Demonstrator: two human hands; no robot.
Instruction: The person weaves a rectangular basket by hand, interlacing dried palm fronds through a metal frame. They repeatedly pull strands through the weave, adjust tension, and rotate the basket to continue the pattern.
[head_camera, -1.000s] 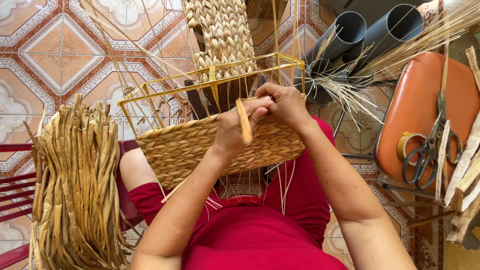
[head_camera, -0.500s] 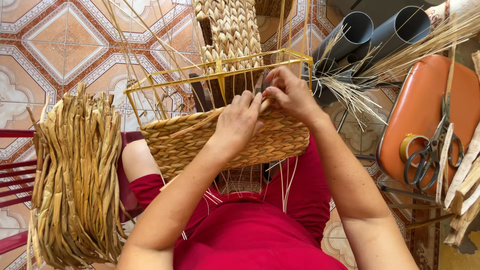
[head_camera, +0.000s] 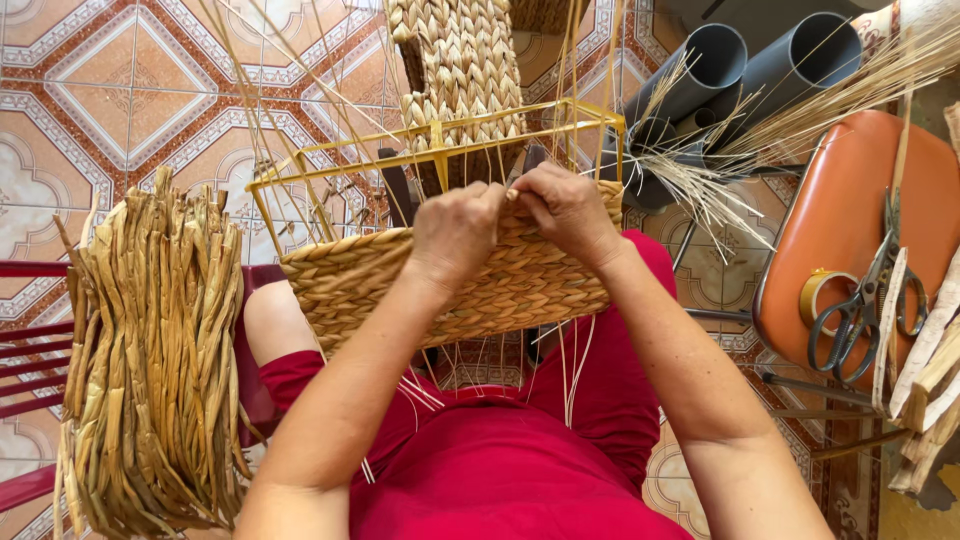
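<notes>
A half-woven straw basket (head_camera: 380, 285) on a yellow wire frame (head_camera: 330, 165) rests on my lap, its near wall woven, thin straw spokes rising from it. My left hand (head_camera: 455, 232) and my right hand (head_camera: 565, 208) meet at the top edge of the woven wall. Both pinch a straw strand there, fingertips nearly touching. The strand itself is mostly hidden by my fingers. A woven braided panel (head_camera: 455, 60) stands behind the frame.
A thick bundle of dried flat straw strips (head_camera: 150, 350) lies on a red chair at my left. At right an orange seat (head_camera: 850, 220) holds scissors (head_camera: 865, 310) and a tape roll (head_camera: 825, 295). Grey pipes (head_camera: 740, 70) with thin straws lie on the tiled floor.
My hands dropped the raised straw strip and moved together onto the top of the woven wall. The view shifted slightly.
</notes>
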